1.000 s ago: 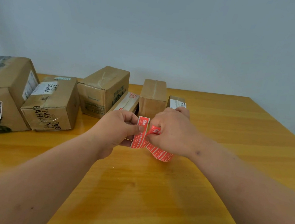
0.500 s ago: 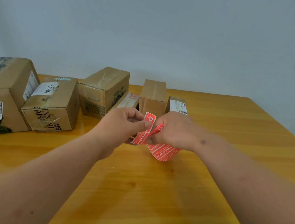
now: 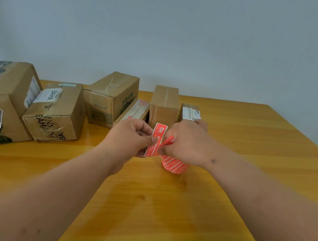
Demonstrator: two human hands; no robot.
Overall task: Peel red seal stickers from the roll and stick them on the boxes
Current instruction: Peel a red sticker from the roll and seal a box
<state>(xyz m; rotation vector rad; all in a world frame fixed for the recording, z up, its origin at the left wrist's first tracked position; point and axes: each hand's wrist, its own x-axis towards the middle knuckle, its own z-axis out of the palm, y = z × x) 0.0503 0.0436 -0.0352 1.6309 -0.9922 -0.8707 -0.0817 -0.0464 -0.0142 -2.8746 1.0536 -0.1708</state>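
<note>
Peeling is under way: the left hand pinches a red seal sticker upright, the right hand grips the roll above the table. Next, pull it free and press onto a far box.

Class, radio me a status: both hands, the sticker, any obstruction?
Left hand pinches red sticker. Right hand grips roll. Sticker partly peeled. Boxes behind, unobstructed.
</note>
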